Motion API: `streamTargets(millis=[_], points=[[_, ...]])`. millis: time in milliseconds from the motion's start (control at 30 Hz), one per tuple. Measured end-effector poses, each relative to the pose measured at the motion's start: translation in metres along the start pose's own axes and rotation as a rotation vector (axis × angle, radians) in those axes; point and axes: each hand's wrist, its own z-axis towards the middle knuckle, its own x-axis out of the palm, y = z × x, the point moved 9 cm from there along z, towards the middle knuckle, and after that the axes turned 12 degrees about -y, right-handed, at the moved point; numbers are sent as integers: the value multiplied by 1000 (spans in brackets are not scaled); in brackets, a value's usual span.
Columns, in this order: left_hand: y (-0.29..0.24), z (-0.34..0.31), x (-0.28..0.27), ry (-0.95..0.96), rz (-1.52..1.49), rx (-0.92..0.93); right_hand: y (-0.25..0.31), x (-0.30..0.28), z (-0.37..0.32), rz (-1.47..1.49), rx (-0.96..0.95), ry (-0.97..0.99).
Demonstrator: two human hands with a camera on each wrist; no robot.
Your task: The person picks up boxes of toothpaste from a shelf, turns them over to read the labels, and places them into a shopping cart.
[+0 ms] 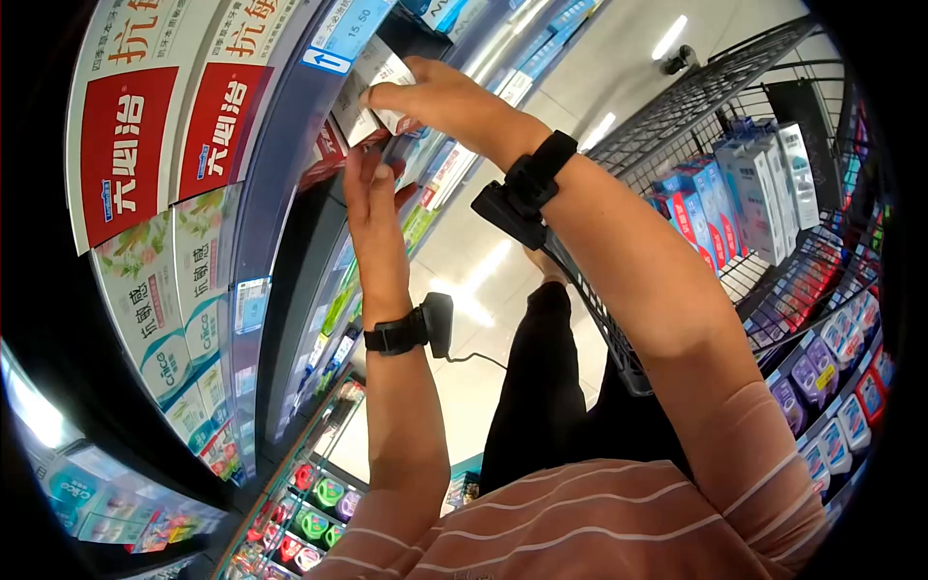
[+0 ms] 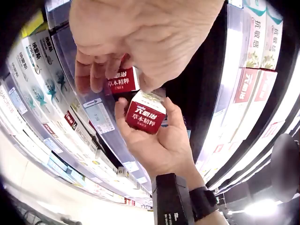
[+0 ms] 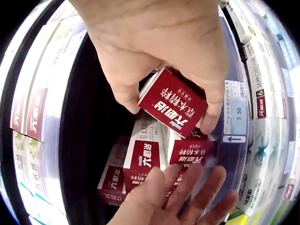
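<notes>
My right hand point(image 3: 159, 42) grips a small red-and-white toothpaste box point(image 3: 172, 102) between thumb and fingers, over the dark shelf. Its red end carries white lettering, and in the left wrist view the thumb and fingers flank that box point(image 2: 146, 116). More toothpaste boxes point(image 3: 146, 152) of the same kind stand close together below it. My left hand point(image 3: 164, 201) is beside these, its fingers spread and overlapping their near ends. From the left wrist, another red box point(image 2: 123, 80) shows behind the left fingers. The head view has the left hand point(image 1: 375, 208) just below the right.
A blue-edged price rail with a tag point(image 3: 234, 115) runs along the shelf. Larger toothpaste cartons point(image 1: 126, 155) fill the shelf at left in the head view. At right stands a wire shopping cart point(image 1: 706, 87) with several boxes point(image 1: 764, 188) inside. Pale floor point(image 1: 464, 242) shows between.
</notes>
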Motion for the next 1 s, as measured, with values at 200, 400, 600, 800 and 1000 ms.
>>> streamTargets(millis=[200,400,600,800,1000], points=[[5,11,22,-9,-173,-59,-2,-12,8,86,-35,-88],[-3,20,28,-6,-208,-41,-1,-6,27,40,-159,-103],[-13,18,33,-5,-373,-95,15,-13,20,-20,-98,-220],[-19,1,37,0,-228,-45,20,-21,12,-135,-177,-223],[-31,-28,40,9,-27,40,20,-27,-20,-209,-139,-127]])
